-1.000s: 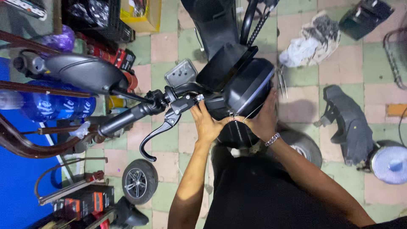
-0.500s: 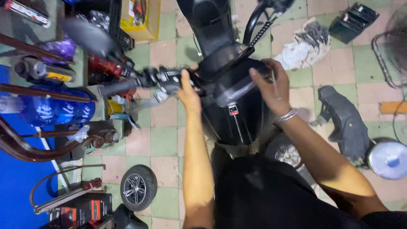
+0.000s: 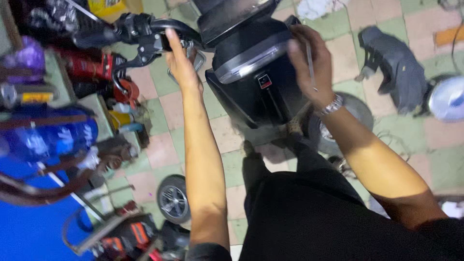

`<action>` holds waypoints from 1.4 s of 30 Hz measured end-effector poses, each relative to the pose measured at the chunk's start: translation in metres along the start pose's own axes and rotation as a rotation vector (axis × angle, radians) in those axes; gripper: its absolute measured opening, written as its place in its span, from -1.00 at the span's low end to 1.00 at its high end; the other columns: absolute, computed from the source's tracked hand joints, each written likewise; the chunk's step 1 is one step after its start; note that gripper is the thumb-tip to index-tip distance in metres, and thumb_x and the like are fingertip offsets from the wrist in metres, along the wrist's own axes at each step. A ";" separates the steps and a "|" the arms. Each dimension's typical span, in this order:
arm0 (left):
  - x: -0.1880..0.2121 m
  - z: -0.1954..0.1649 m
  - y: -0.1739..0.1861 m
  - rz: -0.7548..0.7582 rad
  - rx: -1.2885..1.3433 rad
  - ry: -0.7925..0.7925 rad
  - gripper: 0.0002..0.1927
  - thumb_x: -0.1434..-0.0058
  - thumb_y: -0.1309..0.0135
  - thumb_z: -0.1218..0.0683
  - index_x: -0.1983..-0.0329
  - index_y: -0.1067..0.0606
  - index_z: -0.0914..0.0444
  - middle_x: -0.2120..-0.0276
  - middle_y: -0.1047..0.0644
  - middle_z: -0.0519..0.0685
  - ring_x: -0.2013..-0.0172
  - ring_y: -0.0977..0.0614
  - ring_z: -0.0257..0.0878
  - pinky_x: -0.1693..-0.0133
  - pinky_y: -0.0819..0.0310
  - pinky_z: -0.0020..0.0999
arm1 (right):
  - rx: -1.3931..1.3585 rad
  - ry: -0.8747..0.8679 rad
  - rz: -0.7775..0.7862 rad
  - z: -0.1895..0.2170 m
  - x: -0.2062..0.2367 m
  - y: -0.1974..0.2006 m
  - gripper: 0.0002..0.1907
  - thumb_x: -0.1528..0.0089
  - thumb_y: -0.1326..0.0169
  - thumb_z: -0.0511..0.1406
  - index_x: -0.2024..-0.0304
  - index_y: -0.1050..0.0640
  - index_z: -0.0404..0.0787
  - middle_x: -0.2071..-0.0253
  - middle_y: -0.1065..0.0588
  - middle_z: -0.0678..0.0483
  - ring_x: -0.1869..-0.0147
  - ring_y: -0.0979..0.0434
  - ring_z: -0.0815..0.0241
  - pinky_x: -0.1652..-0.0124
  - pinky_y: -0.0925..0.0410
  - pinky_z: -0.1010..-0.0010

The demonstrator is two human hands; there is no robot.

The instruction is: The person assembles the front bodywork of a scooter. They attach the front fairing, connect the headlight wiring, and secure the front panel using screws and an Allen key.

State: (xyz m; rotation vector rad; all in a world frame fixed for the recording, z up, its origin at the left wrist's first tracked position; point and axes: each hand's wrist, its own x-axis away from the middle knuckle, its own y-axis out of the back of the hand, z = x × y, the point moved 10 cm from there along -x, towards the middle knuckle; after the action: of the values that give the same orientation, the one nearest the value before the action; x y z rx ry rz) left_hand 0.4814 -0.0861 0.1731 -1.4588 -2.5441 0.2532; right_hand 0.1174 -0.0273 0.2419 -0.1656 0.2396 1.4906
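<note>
Upper centre of frame: scooter head (image 3: pixel 251 63) fills the space between the two hands; left hand (image 3: pixel 180 60) against the handlebar (image 3: pixel 145 29), right hand (image 3: pixel 309 58) on the head's right edge. No gap between them over the top.

Left third: packed with a red tool (image 3: pixel 92 67), blue bottles (image 3: pixel 43 137), rusty frame (image 3: pixel 43 188). No clear passage.

Lower left: loose wheel (image 3: pixel 172 198) on the floor, just beside the left forearm.

Centre: open tiled floor (image 3: pixel 164 145) below the handlebar, between clutter and scooter.

Right: front wheel (image 3: pixel 338 121) under the right wrist; dark panel (image 3: pixel 394 60) and round lamp (image 3: pixel 447 99) further right, bare tiles around them.
</note>
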 end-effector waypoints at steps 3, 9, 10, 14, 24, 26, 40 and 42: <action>0.045 0.028 0.055 -0.026 -0.103 -0.080 -0.27 -0.36 0.01 -0.26 -0.35 -0.24 0.36 -0.19 -0.48 0.11 -0.20 -0.53 -0.12 -0.22 -0.40 -0.14 | 0.092 -0.129 -0.217 -0.028 0.104 0.045 -0.64 -0.58 0.06 -0.23 -0.24 -0.44 -0.43 -0.13 -0.57 -0.08 -0.20 -0.60 0.19 -0.19 -0.45 0.41; 0.250 0.171 0.165 0.106 -0.461 0.147 -0.71 -0.49 0.01 0.08 0.37 -0.40 0.29 0.41 -0.41 -0.13 0.35 -0.37 -0.34 0.30 -0.28 -0.40 | 0.156 -0.688 -0.505 -0.110 0.352 0.089 -0.47 -0.53 0.03 -0.15 0.46 -0.56 -0.33 0.53 -0.51 0.14 0.46 -0.47 0.35 0.38 -0.31 0.48; 0.288 0.202 0.173 0.201 -0.433 0.310 -0.67 -0.53 0.09 0.06 0.39 -0.43 0.26 0.45 -0.43 -0.13 0.37 -0.41 -0.34 0.27 -0.35 -0.43 | 0.158 -0.798 -0.564 -0.126 0.388 0.088 -0.48 -0.49 -0.03 -0.14 0.50 -0.55 -0.34 0.59 -0.47 0.15 0.52 -0.41 0.35 0.45 -0.26 0.45; 0.398 0.275 0.190 0.655 -0.778 0.552 -0.78 -0.31 -0.12 0.08 0.22 -0.57 0.37 0.40 -0.62 -0.11 0.34 -0.60 -0.37 0.21 -0.47 -0.49 | 0.100 -0.812 -0.489 -0.194 0.460 0.069 -0.55 -0.41 -0.09 -0.12 0.39 -0.59 -0.36 0.46 -0.53 0.05 0.39 -0.42 0.35 0.38 -0.30 0.47; 0.375 0.557 0.131 0.696 -0.685 0.220 -0.86 -0.39 -0.11 0.16 0.15 -0.55 0.37 0.30 -0.61 -0.08 0.32 -0.53 -0.40 0.22 -0.45 -0.48 | 0.027 -0.871 -0.646 -0.555 0.521 0.049 -0.61 -0.46 0.11 -0.17 -0.03 -0.53 -0.38 0.09 -0.55 -0.01 0.05 -0.47 0.25 0.02 -0.33 0.43; 0.357 0.592 0.112 0.650 -0.685 0.070 -0.86 -0.38 -0.11 0.18 0.09 -0.55 0.37 0.25 -0.63 -0.04 0.22 -0.57 -0.38 0.10 -0.48 -0.49 | -0.056 -0.706 -0.621 -0.588 0.504 0.032 -0.61 -0.48 0.18 -0.19 -0.10 -0.52 -0.35 -0.01 -0.56 0.03 -0.04 -0.48 0.29 -0.05 -0.32 0.46; 0.308 0.580 0.061 0.493 -0.211 -0.368 -0.47 -0.43 0.01 0.13 -0.38 -0.19 0.42 -0.20 -0.39 0.34 -0.14 -0.54 -0.01 -0.17 -0.49 -0.12 | -0.724 -0.316 -0.438 -0.640 0.406 -0.044 -0.63 -0.42 0.13 -0.35 -0.23 -0.48 -0.33 0.08 -0.55 0.10 0.17 -0.41 0.39 0.17 -0.36 0.54; 0.299 0.550 0.055 0.441 -0.191 -0.461 -0.42 -0.44 0.04 0.08 -0.43 -0.13 0.40 -0.24 -0.35 0.35 -0.15 -0.52 0.04 -0.17 -0.47 -0.07 | -0.732 -0.319 -0.407 -0.628 0.393 -0.047 -0.64 -0.42 0.13 -0.33 -0.20 -0.52 -0.33 0.15 -0.57 0.10 0.23 -0.36 0.40 0.21 -0.33 0.56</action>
State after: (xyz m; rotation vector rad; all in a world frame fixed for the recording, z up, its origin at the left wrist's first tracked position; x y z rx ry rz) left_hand 0.2394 0.1728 -0.3463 -2.2628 -2.5951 0.4687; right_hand 0.1535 0.1879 -0.4676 -0.5230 -0.5793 1.1171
